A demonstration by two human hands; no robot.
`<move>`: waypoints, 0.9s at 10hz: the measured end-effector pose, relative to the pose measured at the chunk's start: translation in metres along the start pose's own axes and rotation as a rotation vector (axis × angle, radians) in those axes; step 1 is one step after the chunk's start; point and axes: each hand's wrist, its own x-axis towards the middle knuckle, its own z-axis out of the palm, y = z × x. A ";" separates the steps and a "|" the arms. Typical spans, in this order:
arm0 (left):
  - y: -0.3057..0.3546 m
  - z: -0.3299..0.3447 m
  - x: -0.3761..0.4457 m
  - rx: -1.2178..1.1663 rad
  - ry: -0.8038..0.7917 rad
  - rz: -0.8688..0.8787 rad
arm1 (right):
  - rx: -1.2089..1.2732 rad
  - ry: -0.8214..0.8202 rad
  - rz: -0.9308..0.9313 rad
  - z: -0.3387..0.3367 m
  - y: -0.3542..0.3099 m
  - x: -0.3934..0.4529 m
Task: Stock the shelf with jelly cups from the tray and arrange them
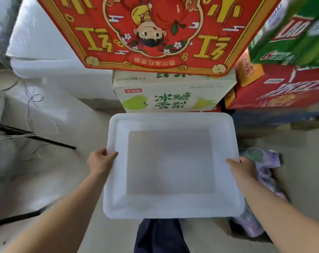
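Up front, both hands grip the white tray point(173, 207) before a carton point(170, 99) reading 冰糖雪梨

Tray point(116, 179) before stacked cartons point(166, 95) (held level), bag point(264, 179) right

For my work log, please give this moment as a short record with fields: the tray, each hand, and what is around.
tray: white tray, empty, no jelly cups visible
left hand: left hand grips the tray's left rim
right hand: right hand grips the tray's right rim
ahead: stacked cartons, red carton above white carton
right: box of purple packets
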 end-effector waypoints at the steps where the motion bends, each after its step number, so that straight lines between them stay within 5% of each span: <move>1: 0.001 0.014 0.023 -0.002 -0.004 -0.009 | 0.039 -0.007 0.025 0.019 -0.008 0.018; 6: 0.005 0.036 0.050 0.034 -0.015 0.008 | -0.062 -0.026 0.024 0.050 -0.014 0.057; 9: 0.042 0.009 0.016 0.335 -0.150 0.178 | -0.271 -0.231 -0.206 0.015 -0.038 0.023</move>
